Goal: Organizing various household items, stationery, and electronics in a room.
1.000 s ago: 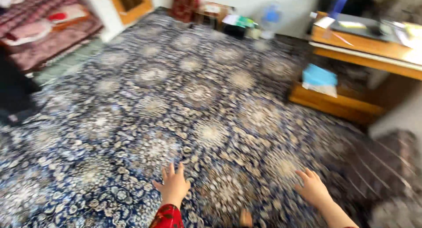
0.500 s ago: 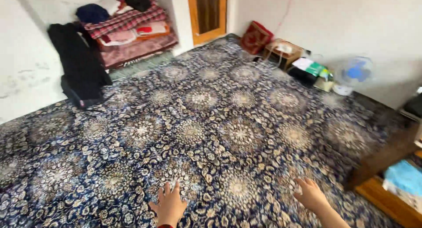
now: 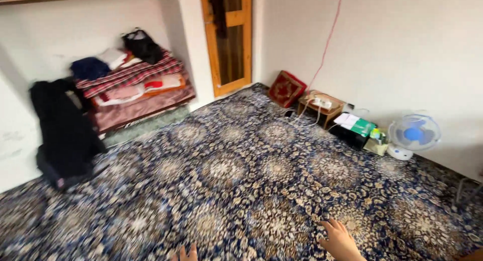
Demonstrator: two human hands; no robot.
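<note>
While both hands, the right hand [image 3: 341, 241] spread and empty, the left hand [image 3: 185, 253] mostly cropped, grip untellable, sit lower over the navy floral carpet [image 3: 241, 190] than before, a green-and-white box [image 3: 358, 125] lies by the wall.

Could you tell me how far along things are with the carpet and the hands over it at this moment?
Done: the carpet lies spread flat across the floor, reaching the walls. In hand: both hands are empty with fingers spread, the right hand open above the carpet and only the fingertips of the left hand showing at the frame's lower edge. Left: nothing shows that either hand has gripped anything yet.
</note>
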